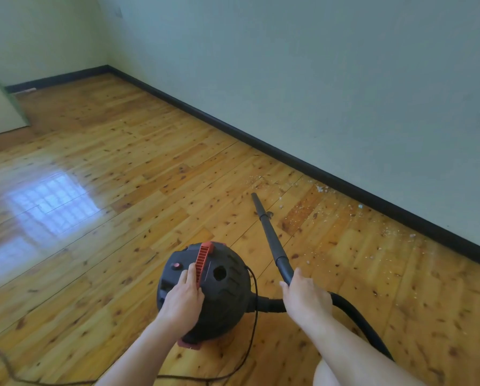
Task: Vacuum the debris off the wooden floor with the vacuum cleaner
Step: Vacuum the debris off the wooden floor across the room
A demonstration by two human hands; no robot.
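Canister [225, 296]: your left grip [181, 298] lies flat on top, steadying.
Wand [272, 240]: your right grip [305, 296] clasps it, aimed toward debris [297, 213].

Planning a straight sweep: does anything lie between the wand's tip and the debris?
Nothing visible does. Only bare wooden floor lies between the tip of the long black vacuum wand and the pale scattered debris.

The vacuum cleaner [205, 291] stands on the floor [108, 168], debris [316, 213] ahead to its right along the wall [316, 79].
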